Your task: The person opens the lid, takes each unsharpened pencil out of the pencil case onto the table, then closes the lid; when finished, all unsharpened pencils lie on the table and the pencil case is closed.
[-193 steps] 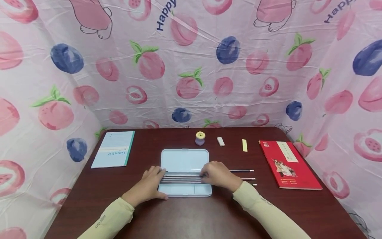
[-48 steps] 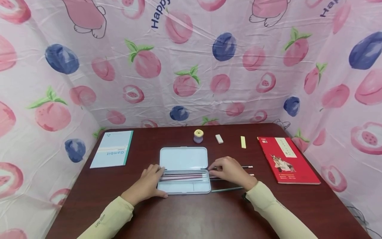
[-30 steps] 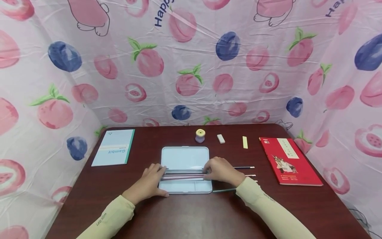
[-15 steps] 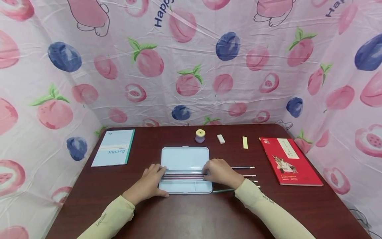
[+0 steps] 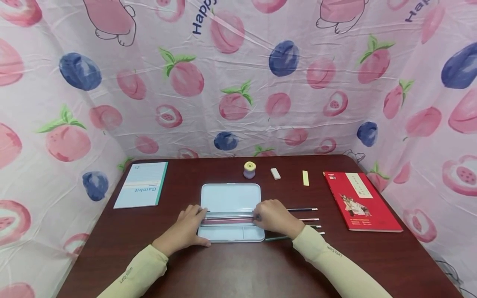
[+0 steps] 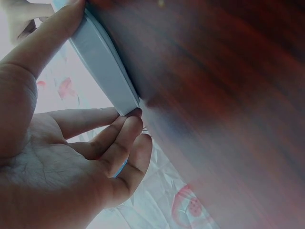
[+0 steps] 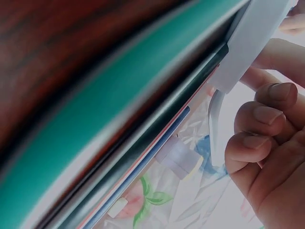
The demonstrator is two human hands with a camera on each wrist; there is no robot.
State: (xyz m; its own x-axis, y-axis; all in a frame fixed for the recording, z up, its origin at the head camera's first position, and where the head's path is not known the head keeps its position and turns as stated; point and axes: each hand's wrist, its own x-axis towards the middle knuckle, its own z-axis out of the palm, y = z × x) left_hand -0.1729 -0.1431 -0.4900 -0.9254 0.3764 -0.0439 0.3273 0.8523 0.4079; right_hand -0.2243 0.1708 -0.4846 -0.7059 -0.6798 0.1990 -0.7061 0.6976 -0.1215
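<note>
A pale blue pencil case (image 5: 231, 198) lies open on the table, with several dark and pink pencils (image 5: 227, 220) in its long compartment. My left hand (image 5: 184, 227) holds the case's left end, the thumb at the front edge and the fingers at the back corner. In the left wrist view the fingertips touch the case's corner. My right hand (image 5: 273, 217) is at the case's right end, its thumb and index finger pinching pencil ends there; the other fingers curl in, as the right wrist view shows. The pinched ends themselves are hidden.
Several pencils lie right of the case, among them a green pencil (image 5: 276, 238) by its front corner. Behind stand a yellow-and-purple sharpener-like item (image 5: 249, 170), a white eraser (image 5: 275, 173) and a yellow strip (image 5: 305, 178). A notebook (image 5: 141, 185) lies left, a red book (image 5: 361, 201) right.
My right hand went out to the right of the case, then back to its right end. Pencils slanting in the case now lie flatter. A green pencil not seen earliest lies front right.
</note>
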